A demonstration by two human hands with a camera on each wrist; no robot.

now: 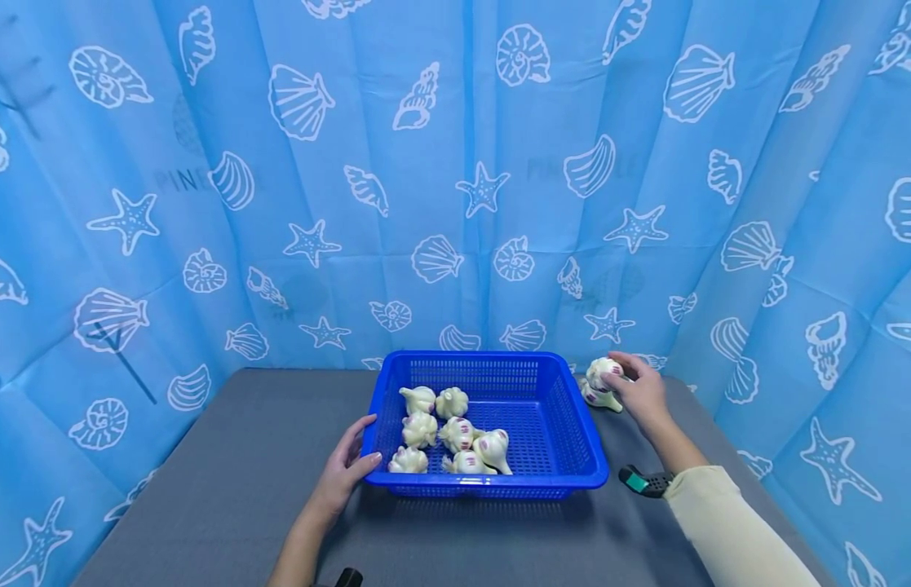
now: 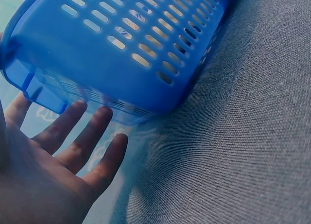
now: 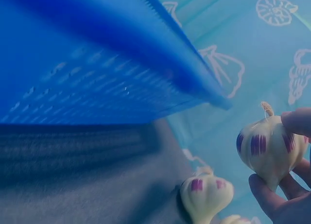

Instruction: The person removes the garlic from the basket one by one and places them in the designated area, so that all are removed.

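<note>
Right of the blue plastic basket [image 1: 583, 424], my right hand [image 1: 642, 394] pinches a garlic bulb [image 1: 603, 373] between thumb and fingers. In the right wrist view that garlic bulb [image 3: 269, 148] hangs upright, its purple-streaked skin showing. Just below it, another garlic bulb [image 1: 600, 398] rests on the table. My left hand [image 1: 343, 465] rests at the basket's left rim, thumb by the front corner. The left wrist view shows its fingers [image 2: 87, 131] spread and fairly straight beside the basket wall [image 2: 97, 54]. Several garlic bulbs [image 1: 420, 430] lie in the basket's left and middle part.
A grey cloth-covered table [image 1: 264, 473] carries the basket. Behind and along both sides hangs a blue curtain [image 1: 455, 204] with white shell prints. A black strap device with a green patch [image 1: 642, 481] sits by my right wrist.
</note>
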